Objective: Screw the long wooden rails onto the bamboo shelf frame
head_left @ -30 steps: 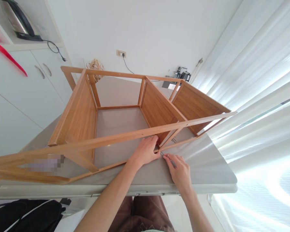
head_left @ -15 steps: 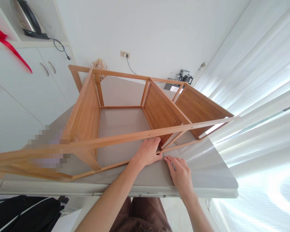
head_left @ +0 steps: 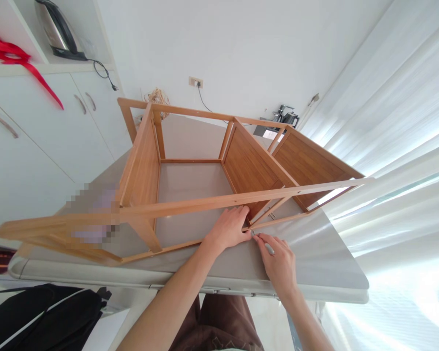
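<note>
At far left, we note a white cabinet [head_left: 44, 131] with two open compartments: one holds a red ribbon [head_left: 7, 51], its tail hanging over the ledge; the next holds a kettle [head_left: 60, 29], its cord trailing out. On the table [head_left: 325, 265], we find the wooden frame [head_left: 190, 206] on its side, extending beyond both hands. We observe the left hand [head_left: 230, 226] clasping its lower rail near the middle panel's corner. Just right of that corner, the right hand [head_left: 278, 258] pinches a slim tool [head_left: 269, 249]; we cannot tell whether its tip touches the rail. Small metal pieces [head_left: 271, 216] lie within the frame's right bay.
</note>
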`<action>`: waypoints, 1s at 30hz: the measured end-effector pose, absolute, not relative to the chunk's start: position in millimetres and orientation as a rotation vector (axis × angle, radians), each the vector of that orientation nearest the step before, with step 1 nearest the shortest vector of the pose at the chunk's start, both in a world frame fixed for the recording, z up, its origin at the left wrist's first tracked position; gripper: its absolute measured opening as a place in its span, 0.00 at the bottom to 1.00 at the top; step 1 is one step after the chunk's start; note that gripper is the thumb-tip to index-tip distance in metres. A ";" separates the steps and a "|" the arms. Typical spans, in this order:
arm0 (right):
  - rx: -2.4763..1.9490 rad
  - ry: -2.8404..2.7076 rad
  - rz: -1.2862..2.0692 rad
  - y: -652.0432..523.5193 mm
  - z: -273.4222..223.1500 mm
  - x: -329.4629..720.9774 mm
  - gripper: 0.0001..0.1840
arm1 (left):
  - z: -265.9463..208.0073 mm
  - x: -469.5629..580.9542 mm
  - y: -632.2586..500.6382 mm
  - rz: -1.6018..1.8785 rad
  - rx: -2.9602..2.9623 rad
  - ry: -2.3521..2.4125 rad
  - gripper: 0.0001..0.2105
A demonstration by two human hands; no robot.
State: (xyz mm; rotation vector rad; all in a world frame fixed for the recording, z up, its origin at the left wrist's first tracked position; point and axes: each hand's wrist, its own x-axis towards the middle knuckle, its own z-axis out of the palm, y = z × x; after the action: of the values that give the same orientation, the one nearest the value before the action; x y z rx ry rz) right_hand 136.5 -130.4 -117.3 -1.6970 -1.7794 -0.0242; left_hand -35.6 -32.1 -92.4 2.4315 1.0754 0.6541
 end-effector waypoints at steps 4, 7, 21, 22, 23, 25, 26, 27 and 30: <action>-1.889 -1.474 0.274 -128.3 -113.2 134.7 0.19 | -92.3 -35.1 -32.2 0.647 2.429 1.083 0.13; -1.937 -1.343 0.465 -125.3 -108.6 135.9 0.22 | -92.0 -34.6 -32.4 0.651 2.424 1.086 0.13; -1.876 -1.363 0.417 -131.0 -113.1 136.6 0.21 | -89.2 -34.4 -32.8 0.610 2.400 1.098 0.13; -1.866 -1.388 0.374 -131.8 -114.4 135.9 0.20 | -88.7 -34.5 -32.9 0.604 2.395 1.100 0.13; -1.852 -1.417 0.322 -132.6 -115.8 135.1 0.19 | -88.2 -34.7 -33.1 0.600 2.392 1.100 0.13; -1.807 -1.488 0.190 -133.7 -118.9 133.3 0.17 | -87.5 -34.9 -33.3 0.597 2.392 1.097 0.13; -1.776 -1.529 0.119 -134.0 -120.4 132.3 0.17 | -87.3 -34.9 -33.4 0.597 2.394 1.094 0.13; -1.743 -1.569 0.052 -134.2 -121.8 131.4 0.16 | -87.1 -35.0 -33.5 0.599 2.396 1.092 0.13; -1.659 -1.675 -0.102 -134.2 -124.4 129.5 0.13 | -86.9 -35.2 -33.4 0.609 2.398 1.089 0.12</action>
State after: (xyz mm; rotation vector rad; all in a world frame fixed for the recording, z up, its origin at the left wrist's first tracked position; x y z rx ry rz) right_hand 129.5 -134.2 -124.4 -1.6587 -1.6754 -0.1016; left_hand -35.2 -33.4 -86.9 2.3984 1.0893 0.6094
